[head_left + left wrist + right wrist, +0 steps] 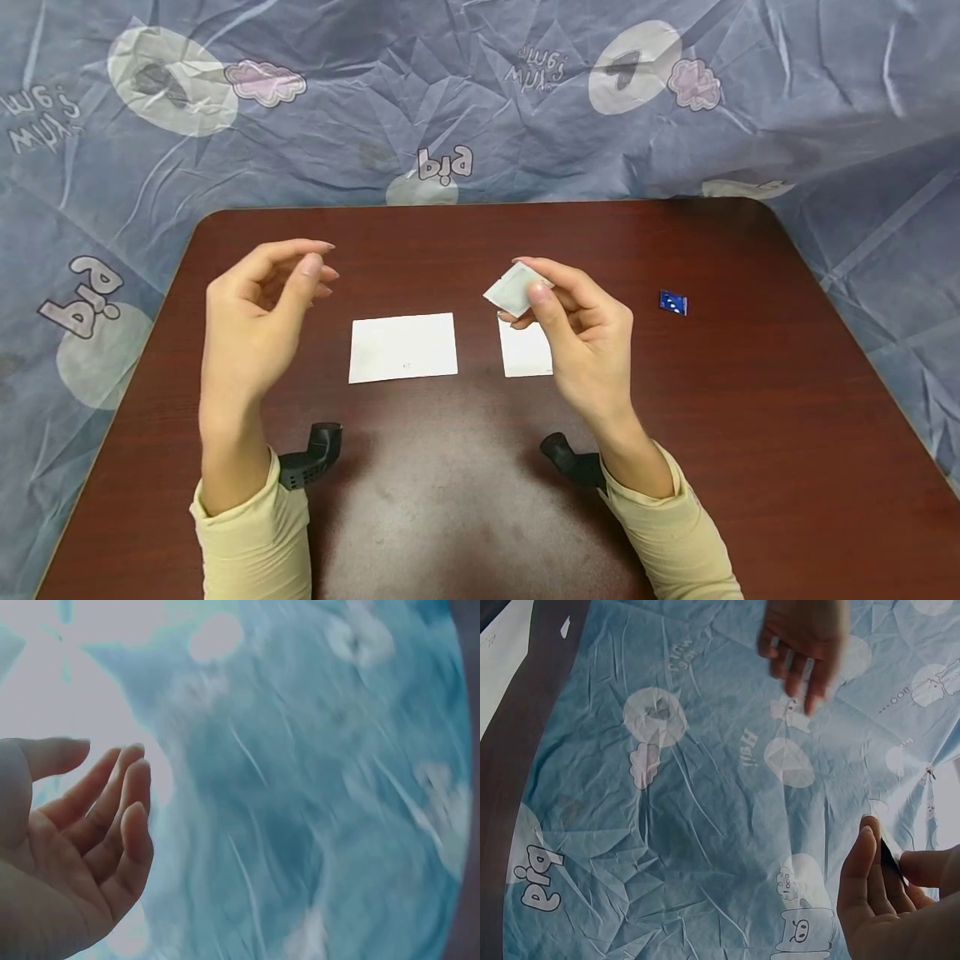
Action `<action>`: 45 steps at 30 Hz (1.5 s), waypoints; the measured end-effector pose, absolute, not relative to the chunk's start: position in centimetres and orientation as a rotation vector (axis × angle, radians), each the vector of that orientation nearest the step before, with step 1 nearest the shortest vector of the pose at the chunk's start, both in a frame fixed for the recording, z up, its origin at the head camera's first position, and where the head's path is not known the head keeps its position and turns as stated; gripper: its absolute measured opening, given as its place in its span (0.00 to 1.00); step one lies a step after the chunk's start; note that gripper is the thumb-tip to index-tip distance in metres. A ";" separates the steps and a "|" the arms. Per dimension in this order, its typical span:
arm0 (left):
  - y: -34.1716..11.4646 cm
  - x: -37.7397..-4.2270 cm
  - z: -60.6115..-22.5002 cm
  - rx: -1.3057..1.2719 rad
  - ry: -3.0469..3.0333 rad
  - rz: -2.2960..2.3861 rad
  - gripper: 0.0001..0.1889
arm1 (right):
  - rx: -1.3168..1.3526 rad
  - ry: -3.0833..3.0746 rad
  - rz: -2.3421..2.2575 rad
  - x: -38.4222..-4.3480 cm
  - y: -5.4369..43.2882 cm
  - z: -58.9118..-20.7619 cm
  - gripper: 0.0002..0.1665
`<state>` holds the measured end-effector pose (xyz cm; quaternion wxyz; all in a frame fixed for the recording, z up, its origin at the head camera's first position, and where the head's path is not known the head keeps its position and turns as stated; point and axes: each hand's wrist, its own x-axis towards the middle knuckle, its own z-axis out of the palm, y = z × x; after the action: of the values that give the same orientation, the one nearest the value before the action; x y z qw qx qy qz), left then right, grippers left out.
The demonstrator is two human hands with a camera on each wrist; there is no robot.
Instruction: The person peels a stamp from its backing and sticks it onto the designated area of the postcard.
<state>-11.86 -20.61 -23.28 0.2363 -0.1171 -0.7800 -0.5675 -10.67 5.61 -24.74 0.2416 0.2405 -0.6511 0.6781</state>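
Note:
In the head view my right hand (592, 342) pinches a small whitish square packet (513, 289) between thumb and fingers, above the table. The right wrist view has the right hand (889, 889) at lower right, with the packet edge-on and dark against the light (891, 861). My left hand (251, 317) is raised on the left, its fingers loosely bent and holding nothing. The left wrist view shows the left hand (90, 847) palm up against the bright backdrop. Below and between the hands lies a white card (403, 348). Another white card (525, 348) is partly hidden behind the right hand.
A small blue packet (673, 302) lies on the brown table (750, 400), right of the right hand. Black wrist cameras sit at both sleeves, the left one (311, 457) and the right one (572, 460). Behind the table hangs a wrinkled blue printed cloth (337, 150).

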 end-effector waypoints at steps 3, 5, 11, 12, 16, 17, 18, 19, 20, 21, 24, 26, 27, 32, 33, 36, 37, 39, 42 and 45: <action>-18.7 -10.4 -22.6 -0.505 -2.134 -1.547 0.08 | 0.655 -1.778 1.870 -10.7 5.5 -24.8 0.17; -17.7 -9.7 -22.3 -0.593 -2.143 -1.510 0.08 | 0.654 -1.778 1.884 -10.7 5.4 -24.8 0.16; -15.1 -9.0 -22.3 -0.784 -2.214 -1.471 0.07 | 0.665 -1.794 1.853 -10.7 5.3 -24.8 0.16; -14.7 -8.9 -22.4 -0.797 -2.235 -1.495 0.07 | 0.671 -1.801 1.833 -10.6 5.2 -24.9 0.17; -13.7 -8.8 -22.7 -0.785 -2.342 -1.593 0.07 | 0.722 -1.825 1.716 -10.6 5.0 -25.1 0.20; -13.5 -8.8 -22.8 -0.778 -2.363 -1.610 0.08 | 0.740 -1.826 1.675 -10.6 4.9 -25.1 0.20; -13.4 -8.8 -22.8 -0.769 -2.378 -1.630 0.08 | 0.761 -1.825 1.634 -10.6 4.9 -25.1 0.20; -13.3 -8.8 -22.8 -0.763 -2.387 -1.646 0.09 | 0.788 -1.822 1.592 -10.6 4.8 -25.2 0.20; -13.3 -8.8 -22.8 -0.761 -2.390 -1.664 0.09 | 0.818 -1.816 1.551 -10.6 4.7 -25.2 0.19; -13.2 -8.8 -22.8 -0.756 -2.385 -1.684 0.09 | 0.849 -1.807 1.510 -10.6 4.6 -25.2 0.19; -13.2 -8.7 -22.9 -0.729 -2.354 -1.725 0.09 | 0.941 -1.776 1.392 -10.6 4.4 -25.1 0.17; -13.1 -8.7 -22.9 -0.702 -2.328 -1.739 0.08 | 0.985 -1.754 1.332 -10.5 4.3 -25.0 0.17; -13.0 -8.7 -22.9 -0.683 -2.317 -1.739 0.08 | 1.006 -1.742 1.308 -10.5 4.2 -24.9 0.17; -13.0 -8.8 -22.9 -0.657 -2.282 -1.748 0.07 | 1.044 -1.703 1.213 -10.5 4.1 -25.0 0.20; -13.1 -8.8 -23.0 -0.659 -2.280 -1.747 0.06 | 1.037 -1.701 1.202 -10.5 4.1 -24.9 0.20; -13.2 -8.8 -23.0 -0.688 -2.282 -1.745 0.06 | 0.997 -1.715 1.186 -10.6 4.1 -24.8 0.21; -13.2 -8.9 -23.0 -0.697 -2.284 -1.744 0.06 | 0.988 -1.724 1.183 -10.6 4.2 -24.8 0.21; -13.2 -8.9 -22.9 -0.712 -2.291 -1.743 0.06 | 0.980 -1.744 1.182 -10.6 4.3 -24.7 0.22; -13.2 -9.0 -22.9 -0.732 -2.295 -1.736 0.06 | 0.987 -1.764 1.182 -10.7 4.4 -24.8 0.23; -13.2 -9.0 -22.9 -0.747 -2.293 -1.739 0.06 | 0.987 -1.771 1.182 -10.7 4.4 -24.8 0.25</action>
<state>-9.01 -13.22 -22.93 0.0839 -0.2503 -0.7685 -0.5828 -10.73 4.41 -24.76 0.3867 0.3879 -0.6959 0.4645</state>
